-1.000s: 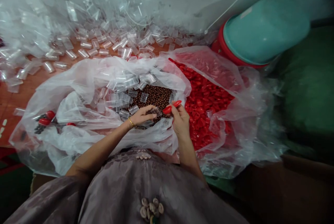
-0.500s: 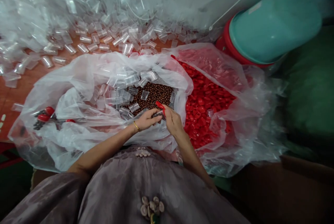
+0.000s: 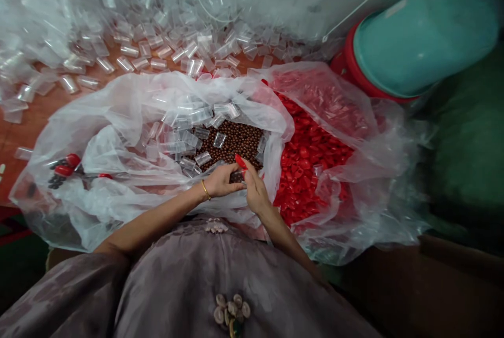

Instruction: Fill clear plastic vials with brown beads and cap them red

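My left hand (image 3: 222, 180), with a gold bangle at the wrist, is closed around a small clear plastic tube (image 3: 237, 177) holding dark beads. Close against it, my right hand (image 3: 256, 191) pinches a red plastic cap (image 3: 240, 161) at the tube's upper end. Fingers partly hide where cap and tube meet. Just beyond both hands, brown beads (image 3: 238, 141) lie in an opened plastic bag (image 3: 114, 96), with loose clear tubes (image 3: 202, 158) on top of them. To the right of my right hand spreads a heap of red caps (image 3: 307, 162).
Many clear tubes (image 3: 157, 64) are piled at the back of the orange table (image 3: 11, 141). Red-capped tubes with dark beads (image 3: 63, 171) lie at the left. A teal bucket (image 3: 425, 39) in a red one leans at the back right. A clear bag (image 3: 378, 191) surrounds the caps.
The red cap now sits closer over the tube, and the tube with its dark beads shows more between my hands. My right hand has shifted slightly down; the view has moved a little.
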A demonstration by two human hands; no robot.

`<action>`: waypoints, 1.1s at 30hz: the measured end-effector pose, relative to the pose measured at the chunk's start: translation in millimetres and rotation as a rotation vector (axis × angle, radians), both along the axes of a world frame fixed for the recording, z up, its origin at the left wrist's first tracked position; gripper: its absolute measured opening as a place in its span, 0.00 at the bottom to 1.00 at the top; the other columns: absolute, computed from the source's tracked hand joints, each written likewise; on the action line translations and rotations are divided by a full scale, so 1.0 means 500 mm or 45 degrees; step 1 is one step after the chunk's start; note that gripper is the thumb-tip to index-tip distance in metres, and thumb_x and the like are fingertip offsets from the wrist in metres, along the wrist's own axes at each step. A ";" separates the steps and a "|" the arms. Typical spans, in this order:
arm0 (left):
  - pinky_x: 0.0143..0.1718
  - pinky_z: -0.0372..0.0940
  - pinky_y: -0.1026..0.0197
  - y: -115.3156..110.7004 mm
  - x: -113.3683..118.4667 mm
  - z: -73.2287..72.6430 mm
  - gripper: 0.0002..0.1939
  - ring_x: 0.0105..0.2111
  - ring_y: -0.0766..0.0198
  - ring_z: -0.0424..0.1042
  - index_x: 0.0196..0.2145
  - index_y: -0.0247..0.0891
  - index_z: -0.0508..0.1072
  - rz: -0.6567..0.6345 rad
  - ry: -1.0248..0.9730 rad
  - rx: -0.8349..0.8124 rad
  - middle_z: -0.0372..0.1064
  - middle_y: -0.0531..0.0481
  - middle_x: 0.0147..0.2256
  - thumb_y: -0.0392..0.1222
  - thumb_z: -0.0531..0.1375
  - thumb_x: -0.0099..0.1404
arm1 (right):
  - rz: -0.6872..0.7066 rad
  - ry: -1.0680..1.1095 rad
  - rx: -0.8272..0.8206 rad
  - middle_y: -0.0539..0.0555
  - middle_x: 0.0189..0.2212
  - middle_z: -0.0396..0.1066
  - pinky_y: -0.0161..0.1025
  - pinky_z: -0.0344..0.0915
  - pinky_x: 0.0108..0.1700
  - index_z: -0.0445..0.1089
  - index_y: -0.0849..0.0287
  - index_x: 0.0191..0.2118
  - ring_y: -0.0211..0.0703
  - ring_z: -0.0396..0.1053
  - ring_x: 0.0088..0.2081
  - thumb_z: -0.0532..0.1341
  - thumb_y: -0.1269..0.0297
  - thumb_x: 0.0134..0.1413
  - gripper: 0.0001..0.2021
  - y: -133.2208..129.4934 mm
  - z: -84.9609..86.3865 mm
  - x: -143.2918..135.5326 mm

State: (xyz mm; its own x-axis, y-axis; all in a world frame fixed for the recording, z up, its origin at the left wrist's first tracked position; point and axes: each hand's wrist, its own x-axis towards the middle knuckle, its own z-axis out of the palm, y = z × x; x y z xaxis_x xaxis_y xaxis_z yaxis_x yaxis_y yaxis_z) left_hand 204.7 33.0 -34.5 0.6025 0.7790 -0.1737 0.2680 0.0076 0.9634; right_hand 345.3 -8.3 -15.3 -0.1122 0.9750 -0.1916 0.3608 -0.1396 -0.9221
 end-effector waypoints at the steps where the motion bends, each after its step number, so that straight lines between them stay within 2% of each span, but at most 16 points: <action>1: 0.29 0.55 0.66 0.000 -0.003 -0.003 0.21 0.26 0.67 0.60 0.33 0.32 0.68 0.009 0.006 -0.029 0.64 0.52 0.27 0.55 0.59 0.53 | 0.032 0.016 -0.018 0.56 0.60 0.55 0.49 0.47 0.63 0.54 0.56 0.60 0.43 0.53 0.61 0.41 0.45 0.59 0.30 0.000 -0.004 -0.001; 3: 0.26 0.53 0.67 0.005 -0.010 -0.005 0.21 0.24 0.70 0.57 0.30 0.32 0.67 -0.036 -0.024 -0.095 0.60 0.54 0.24 0.56 0.58 0.54 | 0.081 0.076 -0.117 0.55 0.61 0.53 0.50 0.47 0.63 0.53 0.55 0.61 0.43 0.51 0.62 0.37 0.41 0.58 0.33 0.011 -0.012 0.005; 5: 0.25 0.51 0.68 0.015 -0.017 0.001 0.20 0.23 0.72 0.55 0.28 0.32 0.67 -0.159 -0.090 -0.138 0.57 0.56 0.22 0.56 0.57 0.55 | 0.076 0.144 -0.205 0.55 0.61 0.53 0.49 0.51 0.61 0.53 0.53 0.61 0.43 0.53 0.61 0.34 0.38 0.56 0.36 0.036 -0.017 0.015; 8: 0.23 0.50 0.69 0.029 -0.019 0.014 0.20 0.22 0.73 0.54 0.28 0.32 0.67 -0.287 -0.156 -0.157 0.56 0.58 0.21 0.56 0.58 0.54 | 0.117 0.200 -0.116 0.53 0.60 0.55 0.46 0.56 0.58 0.57 0.52 0.58 0.43 0.59 0.57 0.38 0.38 0.56 0.33 0.090 -0.004 0.026; 9: 0.23 0.50 0.69 0.031 -0.019 0.018 0.21 0.21 0.73 0.55 0.27 0.33 0.67 -0.297 -0.167 -0.174 0.56 0.58 0.20 0.57 0.58 0.54 | 0.196 0.207 -0.067 0.53 0.57 0.59 0.45 0.58 0.56 0.60 0.52 0.56 0.43 0.62 0.54 0.40 0.40 0.56 0.31 0.107 0.005 0.027; 11: 0.21 0.51 0.70 0.031 -0.016 0.022 0.22 0.19 0.74 0.57 0.27 0.33 0.65 -0.270 -0.189 -0.247 0.57 0.58 0.19 0.58 0.57 0.55 | 0.373 0.162 0.011 0.53 0.46 0.70 0.42 0.63 0.50 0.68 0.55 0.47 0.42 0.68 0.46 0.45 0.45 0.58 0.25 0.133 0.023 0.025; 13: 0.20 0.53 0.69 0.027 -0.015 0.022 0.23 0.18 0.73 0.58 0.28 0.34 0.64 -0.210 -0.216 -0.350 0.58 0.58 0.19 0.60 0.56 0.56 | 0.400 -0.008 0.155 0.52 0.33 0.72 0.40 0.66 0.42 0.71 0.58 0.37 0.41 0.70 0.37 0.50 0.50 0.57 0.19 0.143 0.038 0.025; 15: 0.19 0.53 0.69 0.021 -0.015 0.019 0.24 0.17 0.73 0.58 0.30 0.35 0.63 -0.102 -0.268 -0.474 0.58 0.58 0.19 0.62 0.55 0.56 | 0.323 -0.249 0.367 0.52 0.29 0.71 0.40 0.66 0.39 0.69 0.58 0.34 0.41 0.69 0.33 0.54 0.55 0.56 0.13 0.136 0.047 0.030; 17: 0.19 0.54 0.69 0.015 -0.012 0.015 0.25 0.17 0.74 0.57 0.31 0.35 0.61 0.061 -0.349 -0.575 0.58 0.58 0.19 0.63 0.54 0.55 | 0.320 -0.459 0.529 0.55 0.34 0.72 0.42 0.65 0.41 0.68 0.59 0.40 0.43 0.69 0.36 0.56 0.55 0.54 0.13 0.117 0.051 0.035; 20: 0.21 0.54 0.69 0.009 -0.002 0.009 0.25 0.19 0.74 0.58 0.30 0.36 0.59 0.250 -0.447 -0.602 0.58 0.58 0.20 0.64 0.54 0.55 | 0.385 -0.726 0.610 0.61 0.42 0.70 0.48 0.65 0.44 0.60 0.62 0.51 0.52 0.68 0.42 0.62 0.49 0.46 0.30 0.078 0.049 0.031; 22: 0.23 0.54 0.68 0.007 0.006 0.006 0.25 0.21 0.73 0.58 0.30 0.35 0.60 0.282 -0.451 -0.563 0.58 0.57 0.21 0.63 0.54 0.56 | 0.324 -0.881 0.607 0.64 0.43 0.69 0.52 0.64 0.45 0.56 0.65 0.55 0.56 0.67 0.43 0.63 0.47 0.42 0.37 0.056 0.042 0.018; 27: 0.27 0.55 0.67 0.004 0.018 0.001 0.25 0.24 0.72 0.57 0.30 0.35 0.62 0.307 -0.313 -0.419 0.59 0.56 0.24 0.63 0.54 0.56 | 0.051 -0.931 0.652 0.64 0.42 0.69 0.51 0.64 0.46 0.55 0.65 0.53 0.54 0.67 0.43 0.62 0.53 0.43 0.33 0.038 0.016 -0.010; 30: 0.28 0.55 0.67 0.003 0.017 0.005 0.25 0.24 0.72 0.57 0.31 0.35 0.62 0.281 -0.311 -0.450 0.59 0.56 0.24 0.63 0.52 0.57 | 0.060 -0.887 0.727 0.61 0.40 0.70 0.53 0.59 0.52 0.57 0.64 0.51 0.52 0.68 0.41 0.62 0.52 0.40 0.32 0.042 0.015 -0.007; 33: 0.27 0.54 0.67 0.004 0.013 0.018 0.24 0.24 0.72 0.57 0.30 0.35 0.61 0.267 -0.299 -0.427 0.58 0.56 0.23 0.63 0.52 0.57 | 0.091 -0.889 0.682 0.60 0.40 0.71 0.54 0.56 0.54 0.57 0.63 0.51 0.52 0.68 0.41 0.62 0.51 0.40 0.33 0.044 0.028 0.000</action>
